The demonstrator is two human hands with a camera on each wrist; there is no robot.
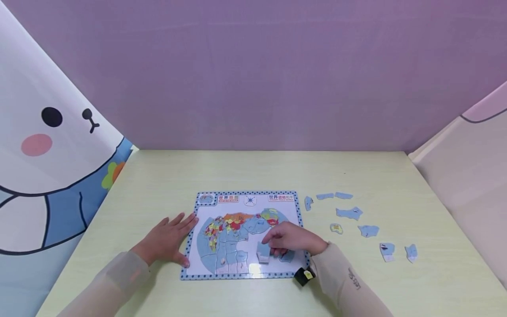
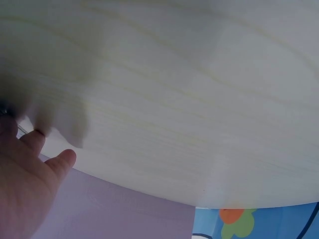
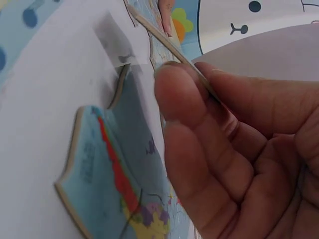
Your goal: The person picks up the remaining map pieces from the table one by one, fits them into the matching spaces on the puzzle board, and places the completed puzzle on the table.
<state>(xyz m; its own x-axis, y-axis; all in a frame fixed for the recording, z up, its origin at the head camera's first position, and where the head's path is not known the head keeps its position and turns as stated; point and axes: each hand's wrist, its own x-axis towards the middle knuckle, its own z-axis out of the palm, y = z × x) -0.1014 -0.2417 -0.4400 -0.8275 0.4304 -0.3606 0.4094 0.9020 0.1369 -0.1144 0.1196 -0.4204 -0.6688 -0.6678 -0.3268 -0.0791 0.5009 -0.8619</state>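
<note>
Right hand [image 1: 293,237] is pinching one blue-and-white puzzle piece [image 1: 263,253] between thumb and fingers, lower center of the frame, over the lower right part of the world map puzzle board [image 1: 273,277]. Right wrist view is showing that piece tilted, nearly edge-on; can't tell whether it's touching the board. Left hand [image 1: 170,237] is spreading its fingers wide, gripping nothing, fingertips and thumb resting on the board's left border. Board is lying flat on the table [image 1: 166,174], lower center. Assembled map section [image 1: 227,237] is filling the left and upper map area; white base is showing at center right. A blue piece with a red strip [image 3: 94,154] is lying below the right fingers in the right wrist view. Eight loose pieces [image 1: 349,213] are sitting on the table right of the board, spaced out toward the right of the frame. Purple backdrop [image 1: 269,79] is spanning the top.
</note>
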